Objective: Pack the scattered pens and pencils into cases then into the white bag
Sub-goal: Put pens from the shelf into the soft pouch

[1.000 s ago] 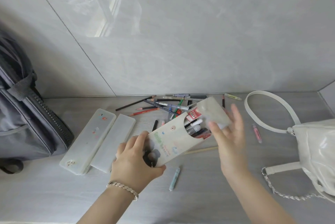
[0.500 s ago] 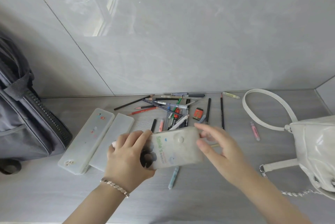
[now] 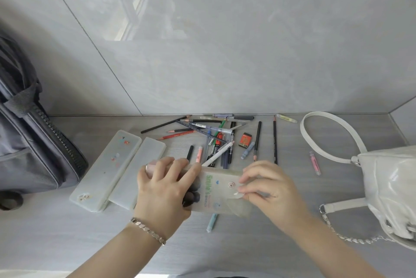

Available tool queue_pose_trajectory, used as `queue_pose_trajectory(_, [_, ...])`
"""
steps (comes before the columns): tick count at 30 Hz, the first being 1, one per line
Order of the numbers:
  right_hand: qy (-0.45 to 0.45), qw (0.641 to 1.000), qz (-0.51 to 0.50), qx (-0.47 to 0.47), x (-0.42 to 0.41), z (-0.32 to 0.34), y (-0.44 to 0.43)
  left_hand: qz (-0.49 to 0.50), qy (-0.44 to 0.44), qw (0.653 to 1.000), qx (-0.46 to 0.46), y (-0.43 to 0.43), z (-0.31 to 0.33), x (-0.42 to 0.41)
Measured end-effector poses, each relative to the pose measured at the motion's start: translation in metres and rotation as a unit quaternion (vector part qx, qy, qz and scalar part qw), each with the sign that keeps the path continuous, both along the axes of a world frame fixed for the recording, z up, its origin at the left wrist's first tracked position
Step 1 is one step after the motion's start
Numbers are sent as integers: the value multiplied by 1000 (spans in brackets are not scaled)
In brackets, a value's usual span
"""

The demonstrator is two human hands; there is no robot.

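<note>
My left hand [image 3: 164,190] grips the left end of a frosted soft pencil case [image 3: 216,190] with green lettering. My right hand [image 3: 267,187] pinches the case's flap at its right end, by the snap button. The case lies flat just above the table. Behind it a pile of pens and pencils [image 3: 216,140] is scattered by the wall. A pale blue pen [image 3: 212,222] lies under the case's near edge. The white bag [image 3: 391,190] sits at the right with its strap looped toward the wall.
An open frosted hard pencil case [image 3: 117,169] lies left of my hands, both halves flat. A grey backpack [image 3: 27,142] stands at the far left. A pink pen [image 3: 314,163] and a yellow-green one [image 3: 287,118] lie near the bag strap. An orange eraser box [image 3: 245,140] sits among the pens.
The soft case was tilted up with its flap open and pens showing; now it is lowered flat, the flap folded over, and my right hand pinches the flap.
</note>
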State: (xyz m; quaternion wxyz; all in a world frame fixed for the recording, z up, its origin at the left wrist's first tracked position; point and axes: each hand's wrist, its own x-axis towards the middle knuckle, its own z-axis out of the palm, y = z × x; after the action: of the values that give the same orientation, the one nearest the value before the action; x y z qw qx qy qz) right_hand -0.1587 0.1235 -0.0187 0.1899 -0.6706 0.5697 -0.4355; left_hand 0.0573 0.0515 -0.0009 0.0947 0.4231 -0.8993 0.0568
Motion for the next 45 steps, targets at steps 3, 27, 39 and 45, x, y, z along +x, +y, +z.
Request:
queue_pose_trajectory(3, [5,999,-10,-44,3,-4,2,-6,-13,997,-70,0,5,-3])
queue_pose_trajectory(27, [-109,987,-62,103,14,15,-1,-32,43,956,-288,6,13,-6])
queue_pose_trajectory(39, [53,954,56,289,8,34,-29,-25,67,975,-212,2,-6,-3])
queue_pose_trajectory(45, [-21,934,91,345,3,29,-44,9,56,996,-75,2,-17,10])
